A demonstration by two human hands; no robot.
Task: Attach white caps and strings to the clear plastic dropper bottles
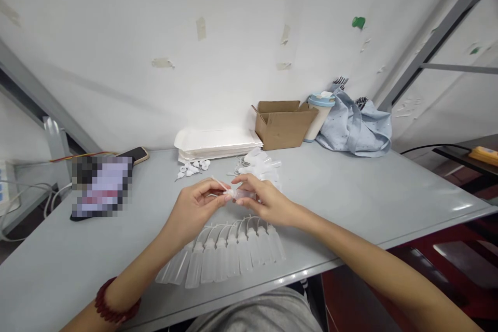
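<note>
In front of me, a small translucent plastic bottle (246,194) lies sideways between the fingers of my right hand (270,201), closed around its body. At the bottle's neck, my left hand (194,202) pinches a white cap (231,192), from which a thin white strip sticks up to the left. Below my hands, several similar bottles (221,263) lie in a fanned row, with white caps and curved thin strips at their far ends. Beyond my right hand is a loose pile of bottles (260,162). Small white caps (190,168) lie scattered beyond my left hand.
A stack of white trays or boxes (218,141) stands against the wall, beside an open cardboard box (286,129). Further right are a blue-lidded cup (319,114) and a light blue cloth bag (352,127). A phone (138,154) and a blurred-out item (103,187) lie at left.
</note>
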